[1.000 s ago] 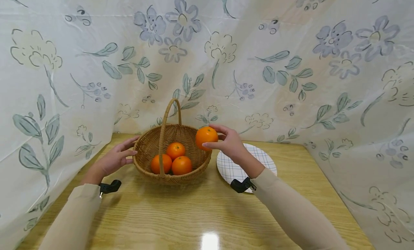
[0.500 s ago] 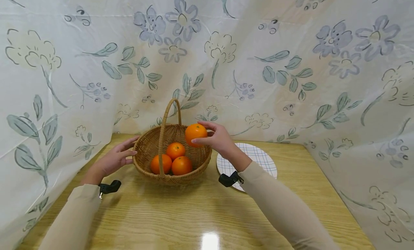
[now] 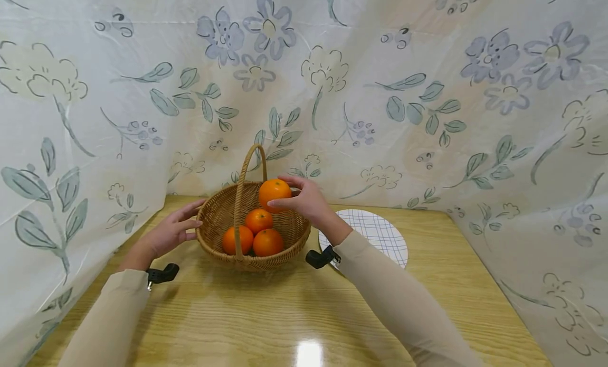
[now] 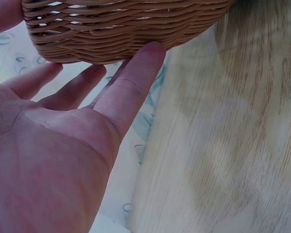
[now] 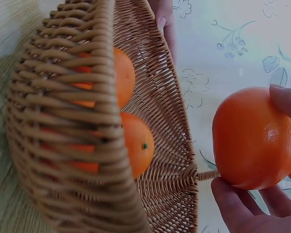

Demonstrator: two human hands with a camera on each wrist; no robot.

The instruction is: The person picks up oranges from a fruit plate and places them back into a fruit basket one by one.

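Observation:
A wicker basket with an arched handle stands on the table, with three oranges inside. My right hand holds a fourth-looking, matching orange between thumb and fingers, over the right back part of the basket. In the right wrist view this held orange shows beyond the basket rim, thumb above and fingers below it. My left hand touches the basket's left side with fairly straight fingers. The left wrist view shows its fingertips against the woven wall.
A white plate with blue crossing lines lies right of the basket, partly under the right forearm. The wooden table ends at a floral cloth behind and at both sides. Black wrist cameras sit on both wrists.
My right hand has moved left with the orange, from the basket's right rim to over its inside. My left hand and the basket have stayed in place.

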